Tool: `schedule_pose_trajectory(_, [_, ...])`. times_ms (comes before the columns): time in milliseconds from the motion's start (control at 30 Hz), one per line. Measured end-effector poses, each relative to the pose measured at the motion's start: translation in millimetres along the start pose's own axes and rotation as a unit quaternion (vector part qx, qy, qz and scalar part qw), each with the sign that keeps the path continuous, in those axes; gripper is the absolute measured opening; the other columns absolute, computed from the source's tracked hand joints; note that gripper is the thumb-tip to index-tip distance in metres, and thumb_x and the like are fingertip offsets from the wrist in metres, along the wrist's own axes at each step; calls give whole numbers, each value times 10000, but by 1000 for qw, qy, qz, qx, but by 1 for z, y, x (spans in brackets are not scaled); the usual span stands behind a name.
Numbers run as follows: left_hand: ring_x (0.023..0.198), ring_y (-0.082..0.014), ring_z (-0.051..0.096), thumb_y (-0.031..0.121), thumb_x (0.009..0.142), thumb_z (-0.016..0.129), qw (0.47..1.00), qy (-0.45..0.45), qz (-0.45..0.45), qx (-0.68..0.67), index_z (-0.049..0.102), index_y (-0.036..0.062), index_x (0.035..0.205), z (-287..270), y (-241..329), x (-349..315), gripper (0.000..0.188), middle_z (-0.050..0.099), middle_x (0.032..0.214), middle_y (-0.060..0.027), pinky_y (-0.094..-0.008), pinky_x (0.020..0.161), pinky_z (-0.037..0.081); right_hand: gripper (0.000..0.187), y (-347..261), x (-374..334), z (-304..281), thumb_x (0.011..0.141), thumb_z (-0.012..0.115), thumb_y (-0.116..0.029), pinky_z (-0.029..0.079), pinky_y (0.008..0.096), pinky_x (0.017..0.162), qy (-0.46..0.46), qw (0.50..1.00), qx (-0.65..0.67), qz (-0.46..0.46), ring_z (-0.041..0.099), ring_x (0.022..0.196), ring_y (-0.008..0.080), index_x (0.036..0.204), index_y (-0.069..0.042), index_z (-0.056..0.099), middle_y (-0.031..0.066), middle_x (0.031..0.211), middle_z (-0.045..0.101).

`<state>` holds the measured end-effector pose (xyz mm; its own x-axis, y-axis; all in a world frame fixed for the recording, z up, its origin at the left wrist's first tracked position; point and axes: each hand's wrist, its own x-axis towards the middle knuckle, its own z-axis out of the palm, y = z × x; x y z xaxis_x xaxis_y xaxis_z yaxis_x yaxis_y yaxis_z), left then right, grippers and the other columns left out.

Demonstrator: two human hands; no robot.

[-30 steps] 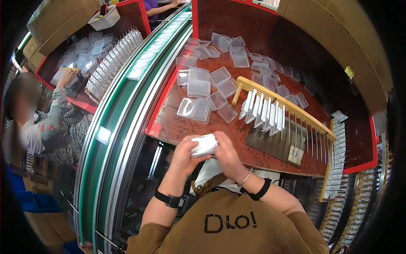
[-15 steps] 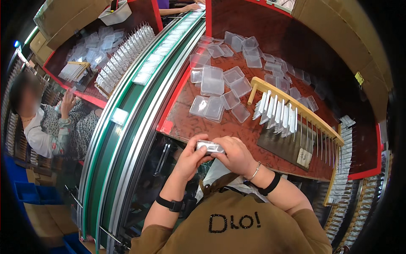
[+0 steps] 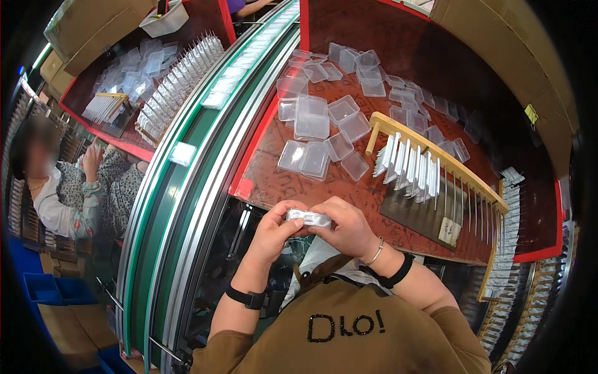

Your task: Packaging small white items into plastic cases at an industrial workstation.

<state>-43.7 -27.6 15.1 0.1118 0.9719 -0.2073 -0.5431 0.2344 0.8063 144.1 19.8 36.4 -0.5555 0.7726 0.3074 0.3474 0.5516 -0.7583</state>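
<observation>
Left grip (image 3: 272,232) and right grip (image 3: 344,227) both closed on one small box (image 3: 308,218), clamped from either end in front of the torso, just off the near edge of the counter (image 3: 265,177). Elbows bent, forearms angled inward, thumbs on the near side, fingers curled around the far side. Box is rectangular, clear and shiny, some white inside; fingers cover a good part, so the contents are hard to make out.

Beyond the grip: loose clear plastic cases (image 3: 311,118), flat, square-cornered, some overlapping. Right of the grip: pale wooden rack (image 3: 436,151) with thin metal rods, white packets (image 3: 406,168) hanging in a row at its nearer end. Under the rods, a dark flat panel (image 3: 403,215) with a pale tag (image 3: 448,231) bearing dark marks, too small to read. Counter top reddish-brown, dark scrawls across it, not legible.

Left of the grip: green conveyor belt (image 3: 163,212) between metal rails, another clear box (image 3: 182,154) on it; past it, a seated co-worker (image 3: 68,193).

Below the grip: brown shirt (image 3: 336,355) with black beaded lettering (image 3: 346,328). Black bands on both wrists, thin metal bracelet (image 3: 375,251) on the right.
</observation>
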Motion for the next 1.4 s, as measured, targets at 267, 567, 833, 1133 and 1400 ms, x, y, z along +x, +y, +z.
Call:
schedule_pose_trajectory(267, [872,-179,647,95,888,630,996,34,14,79,512,34,1164,-13,-3,5,306,606,1002,-88,-287,645,568,281,1,10,14,765,723,-121,514,361,688,43,995,86,22,628,804,292,1029,-61,651,108,905,629])
schedule_pose_trajectory(567, [863,-174,570,-52,754,539,898,365,215,119,452,26,1210,-69,22,6,470,522,1081,-103,-304,707,512,586,9,28,29,719,756,-201,403,446,955,45,973,-203,-98,493,1148,314,1242,-64,531,122,1216,508])
schedule_pose_trajectory(833, [1129,-374,515,106,836,523,543,546,117,627,547,72,1294,-257,112,-83,460,459,1295,-220,-434,970,420,391,80,11,1,834,550,-124,407,431,841,52,905,-412,94,569,881,279,1225,-109,566,72,856,631])
schedule_pose_trajectory(1133, [1149,-361,493,233,910,590,421,544,133,713,481,20,1307,-158,92,-47,463,462,1331,-217,-449,899,449,318,57,-49,-23,756,577,-65,414,416,896,76,944,-316,-54,553,859,270,1071,-70,627,72,845,576])
schedule_pose_trajectory(1400, [531,-94,524,158,859,653,956,13,-63,287,542,48,1161,45,-40,46,339,599,770,-27,-219,444,389,312,35,-96,-63,715,637,-88,462,406,833,9,944,-248,-217,576,891,250,1026,-89,648,51,887,590])
